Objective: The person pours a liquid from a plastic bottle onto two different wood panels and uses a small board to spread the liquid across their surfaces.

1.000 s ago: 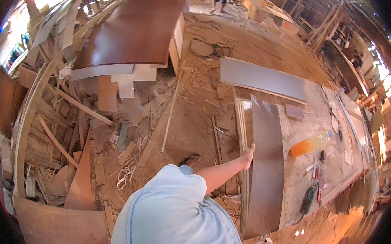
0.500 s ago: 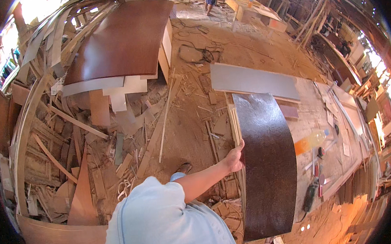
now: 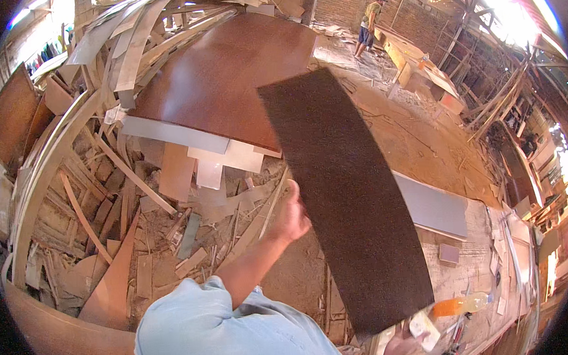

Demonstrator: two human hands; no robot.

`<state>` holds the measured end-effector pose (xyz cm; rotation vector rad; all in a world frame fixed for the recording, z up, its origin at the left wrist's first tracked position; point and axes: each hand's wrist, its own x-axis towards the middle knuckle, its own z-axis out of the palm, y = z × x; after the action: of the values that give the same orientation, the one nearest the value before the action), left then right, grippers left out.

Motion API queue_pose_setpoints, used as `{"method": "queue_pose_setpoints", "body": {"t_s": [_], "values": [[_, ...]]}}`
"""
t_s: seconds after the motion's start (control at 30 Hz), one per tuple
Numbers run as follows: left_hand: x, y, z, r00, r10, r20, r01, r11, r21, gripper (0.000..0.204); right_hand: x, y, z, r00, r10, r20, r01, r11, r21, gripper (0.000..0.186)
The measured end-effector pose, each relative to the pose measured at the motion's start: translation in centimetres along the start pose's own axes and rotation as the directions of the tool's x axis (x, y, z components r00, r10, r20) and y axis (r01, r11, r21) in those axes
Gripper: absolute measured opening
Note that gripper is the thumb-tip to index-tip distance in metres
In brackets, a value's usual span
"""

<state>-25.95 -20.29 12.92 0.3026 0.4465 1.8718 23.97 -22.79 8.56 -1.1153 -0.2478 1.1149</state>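
The left hand [image 3: 291, 217] is gripping the left edge of a dark brown panel [image 3: 347, 193], fingers wrapped round it; the right hand [image 3: 398, 347] is clasping the lower end just below, beside an orange bottle [image 3: 459, 305]

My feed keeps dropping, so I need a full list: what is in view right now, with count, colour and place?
Panel: one, dark brown, raised in the middle, held at its left edge and bottom end.
Board: one, large, reddish brown, on the pile behind.
Grey board: one, on the workbench at right.
Bottle: one, orange liquid, lying on the bench, lower right.
Wood scraps: many, pale and brown, piled on the left.
Other person: one, green top, standing far back.
Left hand: grips the panel's left edge.
Right hand: at the panel's bottom end, holding it.
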Motion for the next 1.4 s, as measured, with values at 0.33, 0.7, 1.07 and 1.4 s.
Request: {"method": "queue_pose_setpoints", "body": {"t_s": [0.33, 0.7, 1.07, 1.4], "values": [[5.9, 14.1, -9.5, 0.846, 0.325, -0.423, -0.301, 0.945, 0.126, 0.067, -1.0, 10.8, 27.2, 0.915, 0.231, 0.332, -0.232, 0.972, -0.038, 0.058], [19.6, 15.8, -15.2, 0.701, 0.484, -0.524, -0.438, 0.872, 0.218, 0.068, 10.4, 16.2, 47.2, 0.81, 0.353, 0.469, -0.256, 0.932, -0.258, 0.053], [33.6, 18.5, -18.4, 0.799, 0.419, -0.432, -0.484, 0.874, -0.047, 0.077, 15.6, 18.9, 54.7, 0.816, 0.375, 0.44, -0.298, 0.925, -0.236, 0.055], [46.6, 28.6, -18.4, 0.777, 0.435, -0.455, -0.524, 0.847, -0.085, 0.068, 15.0, 23.7, 62.0, 0.907, 0.288, 0.308, -0.16, 0.911, -0.38, 0.077]]}}
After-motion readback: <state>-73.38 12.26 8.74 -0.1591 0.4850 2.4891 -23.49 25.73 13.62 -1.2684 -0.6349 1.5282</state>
